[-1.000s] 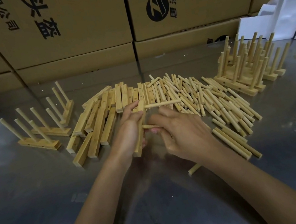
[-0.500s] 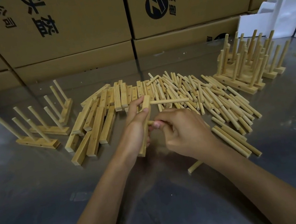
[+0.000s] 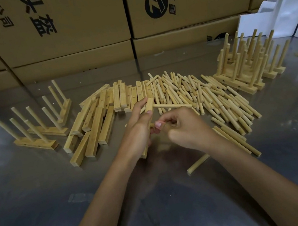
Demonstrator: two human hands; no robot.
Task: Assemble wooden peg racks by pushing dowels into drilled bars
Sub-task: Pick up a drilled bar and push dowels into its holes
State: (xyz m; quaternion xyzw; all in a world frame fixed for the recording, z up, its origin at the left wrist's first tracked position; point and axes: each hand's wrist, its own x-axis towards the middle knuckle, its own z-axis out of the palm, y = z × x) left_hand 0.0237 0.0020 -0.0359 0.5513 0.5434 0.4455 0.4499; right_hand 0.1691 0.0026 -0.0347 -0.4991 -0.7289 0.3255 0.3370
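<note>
My left hand [image 3: 137, 132] grips a drilled wooden bar [image 3: 148, 104] held on end above the steel table. One dowel [image 3: 172, 105] sticks out of the bar's upper part to the right. My right hand [image 3: 184, 128] pinches a second dowel whose end meets the bar's middle; most of that dowel is hidden in my fingers. Loose drilled bars [image 3: 94, 119] lie in a heap left of my hands. A pile of loose dowels [image 3: 209, 95] spreads out behind and to the right.
Three finished racks [image 3: 35, 129] stand at the left, and a stack of finished racks [image 3: 248, 66] at the back right. A stray dowel [image 3: 198, 163] lies by my right wrist. Cardboard boxes [image 3: 72, 27] wall the back; white foam pieces [image 3: 284, 13] sit at the far right.
The bar has tilted more upright in my left hand. My right hand has closed in on it, and the second dowel has gone further towards the bar.
</note>
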